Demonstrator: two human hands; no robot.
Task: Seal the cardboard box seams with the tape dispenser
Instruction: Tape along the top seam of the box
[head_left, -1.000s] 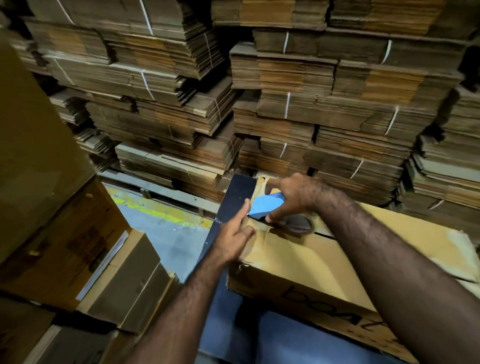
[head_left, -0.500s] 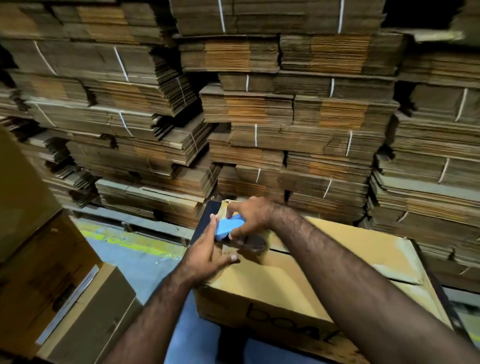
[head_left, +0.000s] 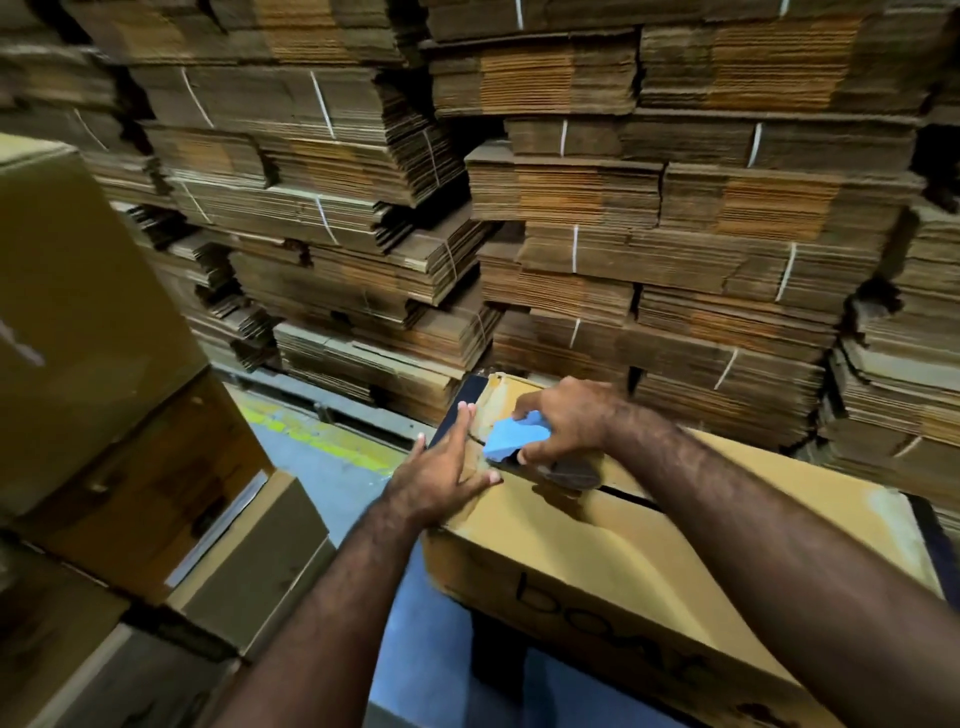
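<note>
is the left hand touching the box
Touching. The head view shows the left hand lying flat on the box at its far left corner, straight fingers pressing the flap beside the blue tape dispenser.

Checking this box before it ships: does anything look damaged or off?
Yes. The cardboard box has a torn, ragged far corner, and its top seam gapes dark behind the tape dispenser, not yet sealed.

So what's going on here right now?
A person is taping a cardboard box shut. The right hand grips a blue tape dispenser at the far end of the box's top seam, which shows as an open dark gap nearer the camera. The left hand presses flat on the box's end beside it. Bundled flat cardboard is stacked behind.
</note>
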